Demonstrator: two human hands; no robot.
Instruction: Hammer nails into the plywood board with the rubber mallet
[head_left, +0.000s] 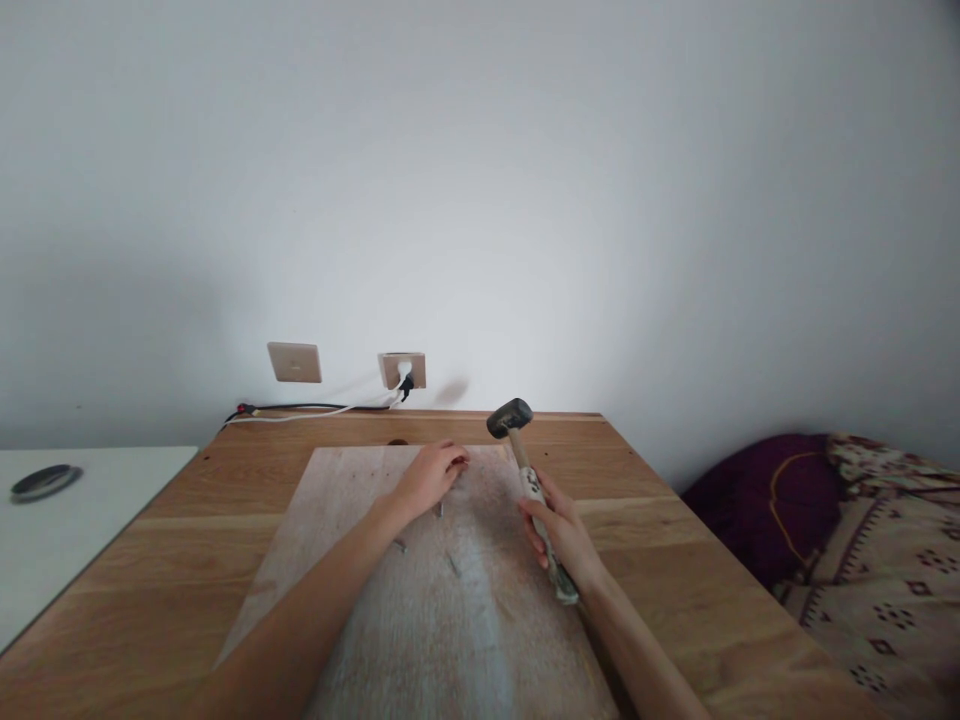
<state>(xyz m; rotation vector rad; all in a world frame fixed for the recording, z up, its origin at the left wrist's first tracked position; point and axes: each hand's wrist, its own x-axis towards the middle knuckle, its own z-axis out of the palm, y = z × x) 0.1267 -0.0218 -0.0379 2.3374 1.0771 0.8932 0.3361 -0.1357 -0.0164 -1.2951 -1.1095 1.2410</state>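
Note:
A worn, pale wooden board point(420, 620) lies flat before me. My right hand point(566, 530) is wrapped round the handle of a hammer point(510, 418), whose dark head is raised above the board's far right part. Near the board's far edge, my left hand point(433, 475) has its fingers pinched together. Whatever is between those fingertips is too small to make out. Close below that hand is a small metal nail point(439, 509). Another nail point(400, 546) shows beside my left forearm, and a thin nail-like piece point(453, 563) is nearer to me.
Under the board is a wooden table point(660, 560) set against a white wall. Cables run along its back edge to a wall socket point(403, 370). A white surface point(82, 520) with a dark round object point(46, 482) adjoins on the left. Patterned fabric point(892, 570) lies at right.

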